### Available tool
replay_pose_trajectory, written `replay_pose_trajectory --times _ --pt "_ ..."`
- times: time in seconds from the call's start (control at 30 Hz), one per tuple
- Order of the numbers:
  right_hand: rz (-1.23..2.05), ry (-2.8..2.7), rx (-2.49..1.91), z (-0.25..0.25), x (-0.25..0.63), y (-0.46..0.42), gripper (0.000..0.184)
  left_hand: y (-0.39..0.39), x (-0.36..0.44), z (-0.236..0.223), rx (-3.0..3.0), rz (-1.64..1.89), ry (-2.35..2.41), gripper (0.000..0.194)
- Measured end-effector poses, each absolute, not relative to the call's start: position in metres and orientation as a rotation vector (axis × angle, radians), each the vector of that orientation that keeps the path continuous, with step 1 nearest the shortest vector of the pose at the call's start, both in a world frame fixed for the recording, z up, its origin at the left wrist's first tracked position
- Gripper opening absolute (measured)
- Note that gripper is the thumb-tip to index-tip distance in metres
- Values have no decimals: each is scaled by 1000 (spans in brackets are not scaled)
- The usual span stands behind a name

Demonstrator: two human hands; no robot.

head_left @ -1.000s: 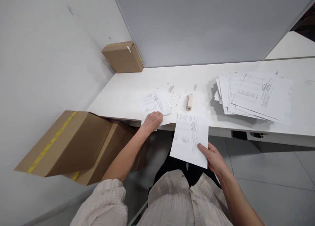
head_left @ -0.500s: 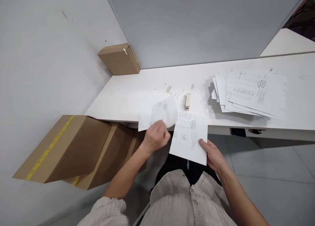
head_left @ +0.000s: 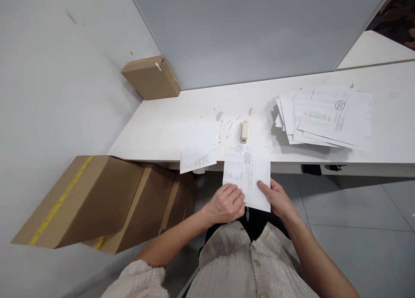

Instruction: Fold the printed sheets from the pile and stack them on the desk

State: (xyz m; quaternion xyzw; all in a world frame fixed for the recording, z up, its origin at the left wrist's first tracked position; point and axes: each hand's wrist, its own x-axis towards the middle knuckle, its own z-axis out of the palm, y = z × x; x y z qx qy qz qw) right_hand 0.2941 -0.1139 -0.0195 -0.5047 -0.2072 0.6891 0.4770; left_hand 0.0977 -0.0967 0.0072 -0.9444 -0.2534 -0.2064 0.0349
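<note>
A printed sheet point(head_left: 247, 172) hangs over the front edge of the white desk point(head_left: 168, 125), held at its near end by both hands. My left hand point(head_left: 227, 203) pinches its lower left corner with curled fingers. My right hand point(head_left: 275, 199) grips the lower right edge, thumb on top. To the left, a small pile of sheets point(head_left: 197, 149) lies face down, partly past the desk's edge. A beige stapler point(head_left: 244, 131) rests just behind the held sheet, with paper scraps scattered near it.
A loose stack of printed sheets point(head_left: 327, 116) lies on the desk's right side. A brown carton point(head_left: 151, 77) stands in the back left corner. Larger cartons with yellow tape point(head_left: 84, 198) sit below the desk at left. A grey partition rises behind.
My left hand let go of the sheet on the left pile, which now lies face down, and moved right to grip the sheet held by my right hand.
</note>
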Motion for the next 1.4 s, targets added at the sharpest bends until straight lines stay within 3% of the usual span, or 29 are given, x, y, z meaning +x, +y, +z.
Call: replay_pose_trajectory --times 0.2,0.27,0.4,0.5,0.8,1.0,1.4 --pt "1719 -508 -1321 -26 302 -116 33 -71 75 -6 -2763 -571 -2149 36" --pt "1722 -541 -1352 -30 303 -116 36 -63 80 -17 -2844 -948 -2459 38" --pt "1578 -692 -1391 -36 301 -116 42 -61 111 -32 -2499 -2096 -2778 40" --pt "1424 -833 -1425 -29 304 -114 42 -67 133 -18 -2350 -2373 -2578 35" --pt "979 -1140 -1254 52 333 -50 30 -21 148 64 -2414 -2354 -1669 30" --pt "1024 -1147 -1115 36 340 -9 36 7 153 54 -2559 -2284 -1522 28" --pt "993 -1198 -1169 23 341 -10 33 11 152 47 -2631 -2300 -1549 27"
